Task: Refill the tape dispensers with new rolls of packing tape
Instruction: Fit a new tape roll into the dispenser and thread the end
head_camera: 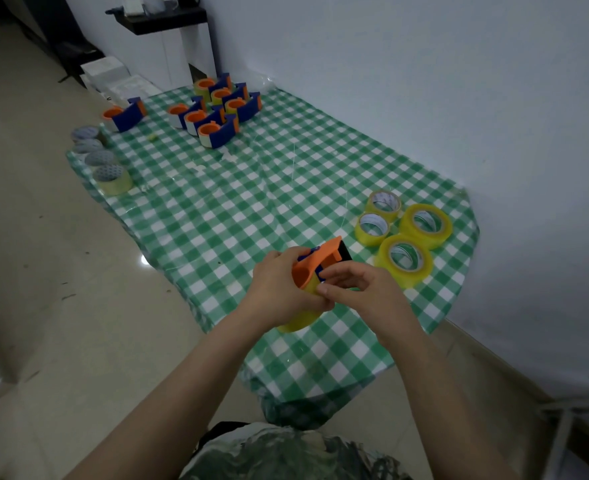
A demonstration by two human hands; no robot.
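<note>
Our lap: a patterned green garment [286, 455] at the bottom edge, with both bare forearms reaching forward from it.
Left hand [279, 289]: we wrap it round the tape dispenser [315, 263] from the left, fingers curled over its orange body.
Right hand [362, 289]: thumb and curled fingertips pinch at the edge of the yellow tape roll [298, 322], just beside the blue part of the dispenser.
Task's thing: the dispenser is held above the near right part of the tabletop [251, 209], orange nose pointing away from us, the yellow roll seated in it and showing below our left palm.
Cover: a green-and-white checked cloth with a clear film over it, draping off the near end.
New rolls [383, 254]: four yellow ones lying flat just right of our hands, two large and two smaller, close together.
Left edge: a row of four rolls [115, 183] with pale patterned tops.
Far end: a cluster of blue-and-orange dispensers [217, 129], standing close together.
Apart from them: one more dispenser [125, 116], alone at the far left corner.
Beyond: white boxes [113, 72] on the tile floor, and a black shelf [168, 22] by the white wall.
</note>
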